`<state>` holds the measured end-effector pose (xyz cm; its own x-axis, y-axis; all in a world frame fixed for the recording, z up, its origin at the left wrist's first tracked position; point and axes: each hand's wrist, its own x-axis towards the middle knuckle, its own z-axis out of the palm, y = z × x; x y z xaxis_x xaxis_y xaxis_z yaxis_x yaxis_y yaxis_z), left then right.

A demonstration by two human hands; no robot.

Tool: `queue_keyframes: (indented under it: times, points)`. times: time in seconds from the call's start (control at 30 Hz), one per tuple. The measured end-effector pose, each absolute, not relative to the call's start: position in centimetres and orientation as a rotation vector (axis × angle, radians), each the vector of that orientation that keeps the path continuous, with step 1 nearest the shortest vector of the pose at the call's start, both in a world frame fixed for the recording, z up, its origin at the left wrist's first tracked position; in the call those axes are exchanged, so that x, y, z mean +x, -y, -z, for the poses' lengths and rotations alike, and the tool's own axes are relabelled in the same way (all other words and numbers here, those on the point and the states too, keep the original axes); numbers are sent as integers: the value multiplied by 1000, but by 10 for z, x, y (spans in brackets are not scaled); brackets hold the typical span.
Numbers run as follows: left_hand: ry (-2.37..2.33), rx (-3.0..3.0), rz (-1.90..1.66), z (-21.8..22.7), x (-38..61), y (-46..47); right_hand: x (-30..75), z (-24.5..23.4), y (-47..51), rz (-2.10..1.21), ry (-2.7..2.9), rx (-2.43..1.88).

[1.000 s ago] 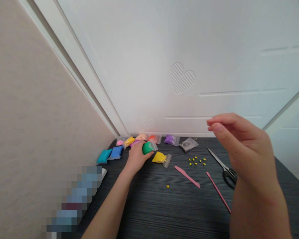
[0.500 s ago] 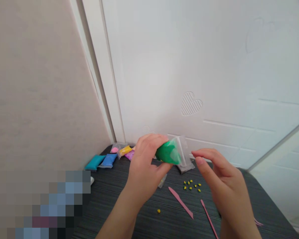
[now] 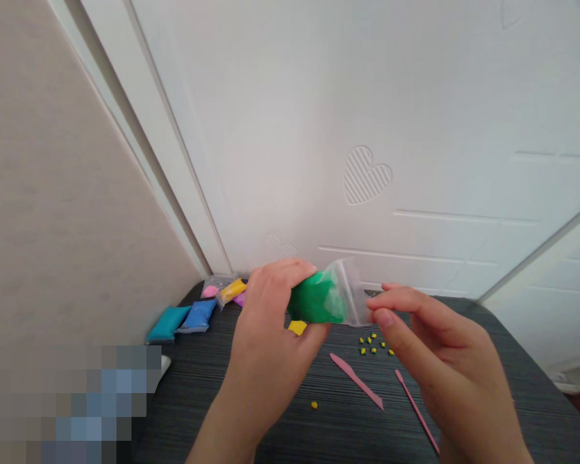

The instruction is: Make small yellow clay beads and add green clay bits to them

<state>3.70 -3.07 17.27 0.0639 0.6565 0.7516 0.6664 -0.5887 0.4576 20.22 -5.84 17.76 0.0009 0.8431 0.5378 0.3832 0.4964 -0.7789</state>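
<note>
Wall (image 3: 67, 193), beige and faintly mottled, filled the left side, and at its foot a pixelated patch (image 3: 109, 406) hid whatever lay under it. Next, on the dark, streaked table (image 3: 198, 380), a teal packet (image 3: 168, 323) lay just beside a blue packet (image 3: 199, 316). Behind them and a little to the right were a clear packet with pink (image 3: 211, 291) in it, a yellow packet (image 3: 232, 291) lying slantwise, and a bit of a purple packet (image 3: 240, 299), partly covered by the hand.

The left hand (image 3: 265, 322) came next, raised above the table and clamped around the filled end of a green bag (image 3: 319, 298), fingers over the top and thumb underneath. The bag was held up in the air between the two hands, tilted slightly, its clear zip strip toward the right. Under it, by the left thumb, part of a yellow lump (image 3: 297, 327) showed. Nearer the person sat a small yellow ball (image 3: 314, 405), alone. To its right a pink knife (image 3: 356, 380) lay at a slant, with a cluster of green-and-yellow bits (image 3: 374, 350) behind it.

The right hand (image 3: 444, 361) had its thumb and index fingertips close together at the clear edge of the bag; whether they pinched the plastic, I could not tell. Beneath that hand lay a thin pink stick (image 3: 417, 410), its near end close to the wrist.
</note>
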Motion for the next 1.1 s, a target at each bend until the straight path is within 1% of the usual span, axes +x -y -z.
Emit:
queue_keyframes:
  times: [0.13, 0.27, 0.5, 0.67, 1.1]
  points:
    - [1383, -2318, 1553, -172, 37, 31, 203, -177, 59, -620, 1509, -1084]
    - [1357, -2386, 1614, -169, 40, 33, 204, -179, 59, -672, 1504, -1066]
    - [1320, -2406, 1608, -171, 41, 35, 209, -183, 61, -636, 1531, -1085]
    - [1306, -2422, 1550, -172, 43, 37, 213, -183, 60, -704, 1569, -1096]
    - [1322, -2490, 1382, -171, 45, 35, 218, -189, 58, -702, 1696, -1105]
